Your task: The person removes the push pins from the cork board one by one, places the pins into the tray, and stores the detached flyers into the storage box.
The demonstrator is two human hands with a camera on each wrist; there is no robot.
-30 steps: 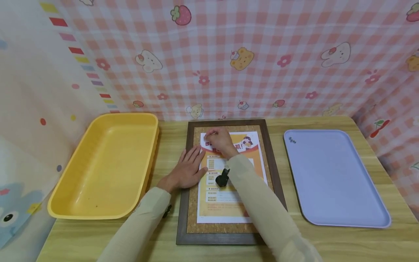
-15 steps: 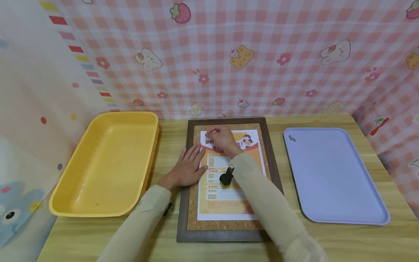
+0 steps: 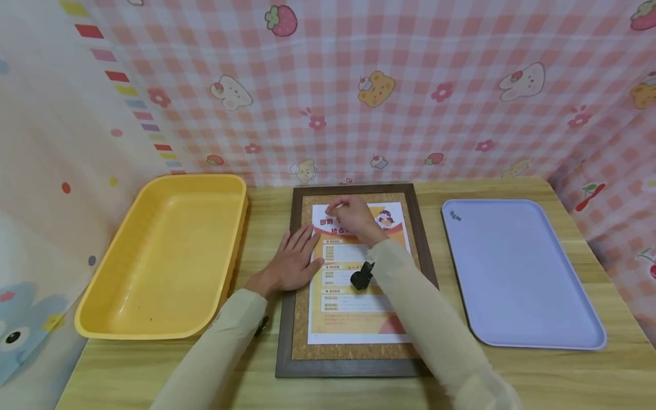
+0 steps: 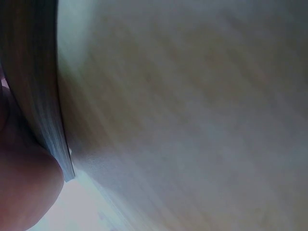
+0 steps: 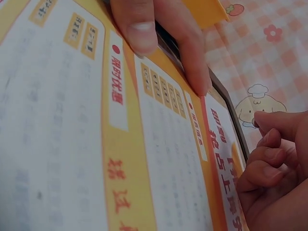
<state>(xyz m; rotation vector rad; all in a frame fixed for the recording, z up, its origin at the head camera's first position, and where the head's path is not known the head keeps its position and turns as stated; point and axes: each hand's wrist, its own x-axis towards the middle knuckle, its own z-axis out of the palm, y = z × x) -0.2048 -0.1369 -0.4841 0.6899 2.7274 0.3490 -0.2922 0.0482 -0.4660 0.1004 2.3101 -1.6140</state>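
A printed poster (image 3: 353, 336) in orange, white and red lies on a cork board (image 3: 302, 347) with a dark wooden frame (image 3: 353, 369). My left hand (image 3: 292, 265) rests flat on the board's left side, fingers spread over the frame and the poster's edge. In the right wrist view its thumb (image 5: 143, 36) presses on the paper. My right hand (image 3: 353, 216) is over the poster's top left part, fingers curled. Between thumb and forefinger it pinches a small dark push pin (image 5: 255, 123), mostly hidden by the fingertips.
A deep yellow bin (image 3: 164, 267) stands on the wooden table (image 3: 246, 370) to the left. To the right lies a shallow lilac tray (image 3: 523, 273) with several tiny dark pieces (image 3: 455, 216) near its far left corner. A checked curtain (image 3: 328, 85) hangs behind the table.
My right hand has shifted slightly to the right, away from the poster's top left corner, uncovering more of the heading. The left hand stays in place on the board.
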